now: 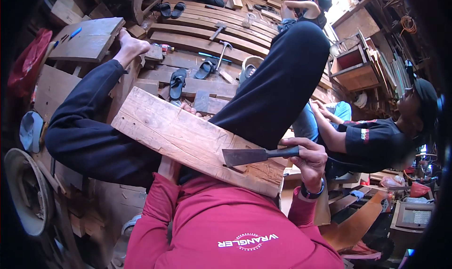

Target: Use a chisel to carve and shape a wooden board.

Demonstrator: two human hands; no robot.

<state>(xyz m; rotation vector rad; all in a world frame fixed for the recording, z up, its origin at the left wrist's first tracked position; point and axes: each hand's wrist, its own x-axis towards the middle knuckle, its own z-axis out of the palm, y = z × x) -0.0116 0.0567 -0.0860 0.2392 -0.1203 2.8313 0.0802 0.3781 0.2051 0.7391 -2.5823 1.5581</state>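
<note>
workshop background: long wooden planks (pixel 193 40) spread toward 12 o'clock of the view, with two hammers (pixel 217 34) among them; dark sandals (pixel 177 83) lay between 10 and 11, a blue marker (pixel 75 32) at 10, a round basin (pixel 43 196) at 8. one co-worker (pixel 376 139) in a dark cap sat at 3 o'clock.

wooden board, one, thick (pixel 174 130): lay across your lap, ends toward 9 and 4 o'clock.

chisel, one, broad flat blade, dark handle (pixel 242 156): lay over the board's 4 o'clock half, edge pointing to 9; blade contact could not be told.

your right hand (pixel 310 160): closed around the chisel's handle, fingers curled, dark watch (pixel 312 192) at the wrist.

your left hand (pixel 170 168): mostly hidden beneath the board; its opening and grip could not be told.
</note>
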